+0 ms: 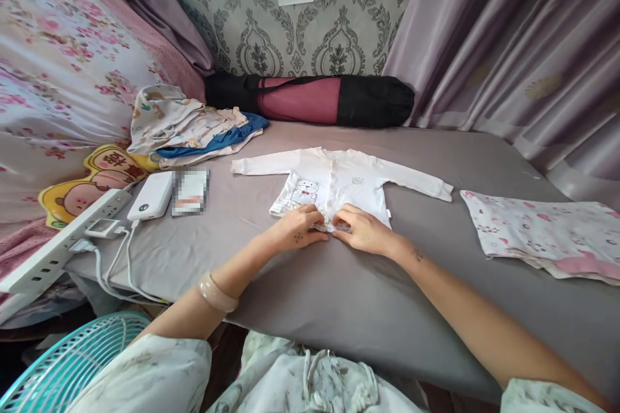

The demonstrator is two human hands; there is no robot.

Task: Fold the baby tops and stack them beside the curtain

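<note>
A small white long-sleeved baby shirt lies spread out on the grey sheet, sleeves stretched to both sides. A bear print shows on its left half and a small green print on its right half. At the middle of its lower hem, my left hand pinches the fabric with bent fingers. Close beside it, my right hand grips the hem the same way. The two hands nearly meet at the front opening. Fingertips partly hide the bunched cloth between them.
Folded patterned cloth lies at the right. A clothes pile sits at the back left, near a rolled black and pink bag. A white power bank, a power strip and cables are at the left, above a turquoise fan.
</note>
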